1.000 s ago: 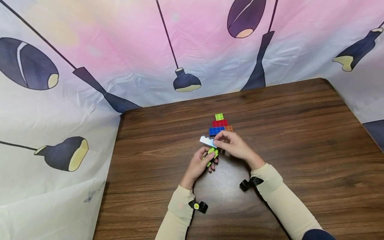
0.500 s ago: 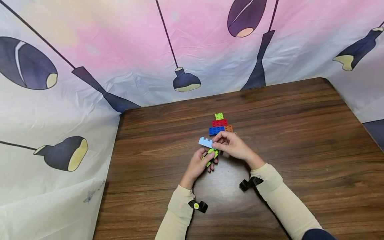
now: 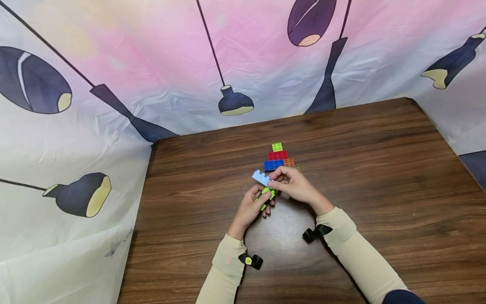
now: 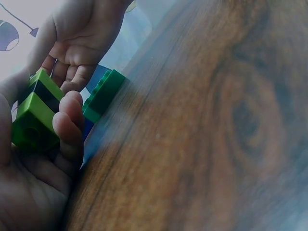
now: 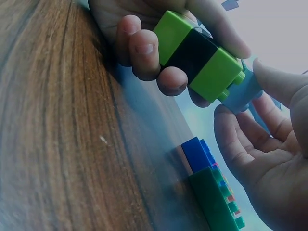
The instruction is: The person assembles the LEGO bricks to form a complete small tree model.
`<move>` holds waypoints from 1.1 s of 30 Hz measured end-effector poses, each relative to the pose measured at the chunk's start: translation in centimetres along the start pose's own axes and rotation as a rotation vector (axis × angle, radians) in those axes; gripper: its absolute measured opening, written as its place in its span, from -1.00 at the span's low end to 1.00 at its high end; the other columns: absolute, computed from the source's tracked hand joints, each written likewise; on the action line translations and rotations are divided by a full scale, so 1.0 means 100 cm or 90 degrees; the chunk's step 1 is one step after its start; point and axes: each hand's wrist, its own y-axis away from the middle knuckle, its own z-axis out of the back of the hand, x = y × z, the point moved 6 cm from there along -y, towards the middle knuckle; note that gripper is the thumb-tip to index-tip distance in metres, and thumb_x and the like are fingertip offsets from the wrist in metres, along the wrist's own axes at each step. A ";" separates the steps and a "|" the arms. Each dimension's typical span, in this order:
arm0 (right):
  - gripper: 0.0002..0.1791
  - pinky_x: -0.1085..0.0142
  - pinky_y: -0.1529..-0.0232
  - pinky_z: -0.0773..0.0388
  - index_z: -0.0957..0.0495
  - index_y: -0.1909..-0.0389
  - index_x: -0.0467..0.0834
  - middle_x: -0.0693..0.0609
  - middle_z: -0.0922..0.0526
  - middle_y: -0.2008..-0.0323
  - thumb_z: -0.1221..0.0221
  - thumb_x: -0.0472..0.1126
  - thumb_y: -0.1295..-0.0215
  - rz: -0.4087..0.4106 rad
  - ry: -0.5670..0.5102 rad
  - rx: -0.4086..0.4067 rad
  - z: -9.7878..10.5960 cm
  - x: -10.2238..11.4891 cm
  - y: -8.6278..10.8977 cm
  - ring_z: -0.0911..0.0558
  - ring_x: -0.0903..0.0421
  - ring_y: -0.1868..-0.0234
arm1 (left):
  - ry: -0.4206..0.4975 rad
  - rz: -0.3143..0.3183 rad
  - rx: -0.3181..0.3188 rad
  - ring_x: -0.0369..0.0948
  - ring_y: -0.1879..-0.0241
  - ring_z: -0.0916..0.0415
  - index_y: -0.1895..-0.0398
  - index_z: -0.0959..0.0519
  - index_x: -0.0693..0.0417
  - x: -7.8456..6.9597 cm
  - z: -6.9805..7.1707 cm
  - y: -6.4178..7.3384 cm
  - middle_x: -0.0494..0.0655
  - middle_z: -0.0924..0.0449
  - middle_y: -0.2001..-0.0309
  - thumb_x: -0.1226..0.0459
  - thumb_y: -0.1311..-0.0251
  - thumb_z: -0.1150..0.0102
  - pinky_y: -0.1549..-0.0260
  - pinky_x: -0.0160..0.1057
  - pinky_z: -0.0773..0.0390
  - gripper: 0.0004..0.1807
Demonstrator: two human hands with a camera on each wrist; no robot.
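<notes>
My left hand (image 3: 248, 211) grips a stack of toy building bricks (image 5: 195, 53), with a black brick between two lime green ones. My right hand (image 3: 298, 185) pinches a long light blue brick (image 3: 261, 177) by its right end, close above the stack. In the right wrist view the light blue brick lies against the studded end of the stack; whether they are joined I cannot tell. Fingers of both hands cover parts of the bricks. In the left wrist view the stack's lime green end brick (image 4: 36, 122) rests in the left palm.
Beyond the hands, on the brown wooden table (image 3: 379, 177), lie a blue brick (image 3: 274, 165), an orange brick (image 3: 289, 163), a red brick (image 3: 278, 156) and a lime green brick (image 3: 277, 147). A dark green brick (image 5: 211, 197) is mostly behind the right hand in the head view.
The light blue brick has turned in the right hand's fingers, its studs now showing along the upper side and its left end tilted up. Both hands have stayed nearly in place.
</notes>
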 end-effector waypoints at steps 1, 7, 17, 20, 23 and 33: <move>-0.87 0.39 0.20 -0.64 -0.58 0.13 -0.38 -0.26 -0.70 0.04 -0.30 -0.41 -0.42 -0.004 -0.001 -0.002 0.000 0.000 0.000 -0.69 0.17 0.23 | 0.000 0.000 0.000 -0.29 0.60 -0.52 0.06 -0.47 0.24 0.000 0.000 0.000 -0.03 -0.63 0.39 0.32 -0.58 -0.06 0.65 -0.37 -0.56 -0.88; -0.89 0.39 0.17 -0.66 -0.60 0.16 -0.38 -0.32 -0.69 -0.02 -0.31 -0.41 -0.41 -0.004 -0.011 0.003 0.000 0.000 0.001 -0.72 0.15 0.18 | -0.002 0.004 0.001 -0.29 0.63 -0.51 0.07 -0.48 0.24 0.000 0.000 0.000 -0.02 -0.63 0.39 0.30 -0.58 -0.06 0.67 -0.37 -0.55 -0.87; -0.91 0.39 0.14 -0.68 -0.61 0.19 -0.39 -0.35 -0.67 -0.04 -0.32 -0.44 -0.39 0.002 -0.017 -0.002 -0.001 0.000 0.000 -0.72 0.14 0.14 | -0.002 0.011 0.000 -0.28 0.65 -0.49 0.08 -0.47 0.25 0.001 0.000 0.000 0.00 -0.61 0.39 0.32 -0.58 -0.05 0.68 -0.37 -0.53 -0.88; -0.91 0.39 0.14 -0.68 -0.61 0.20 -0.39 -0.35 -0.66 -0.04 -0.32 -0.45 -0.38 0.004 -0.017 -0.006 -0.001 -0.001 0.000 -0.72 0.14 0.13 | -0.006 0.014 -0.003 -0.28 0.64 -0.48 0.09 -0.47 0.26 0.001 0.000 0.000 0.04 -0.60 0.39 0.33 -0.59 -0.05 0.68 -0.38 -0.53 -0.88; -0.91 0.40 0.14 -0.68 -0.61 0.20 -0.41 -0.36 -0.66 -0.04 -0.32 -0.46 -0.37 0.006 -0.020 -0.007 -0.002 -0.001 0.000 -0.72 0.14 0.13 | -0.012 0.013 -0.004 -0.27 0.64 -0.48 0.08 -0.48 0.27 0.001 0.000 0.000 0.06 -0.59 0.39 0.33 -0.59 -0.05 0.67 -0.38 -0.52 -0.87; -0.92 0.40 0.16 -0.68 -0.62 0.22 -0.40 -0.35 -0.68 -0.01 -0.33 -0.46 -0.36 0.010 -0.024 -0.004 -0.002 -0.003 0.000 -0.72 0.13 0.13 | -0.021 0.013 -0.003 -0.27 0.64 -0.47 0.08 -0.48 0.28 0.001 0.000 -0.001 0.02 -0.59 0.40 0.32 -0.58 -0.08 0.67 -0.38 -0.51 -0.86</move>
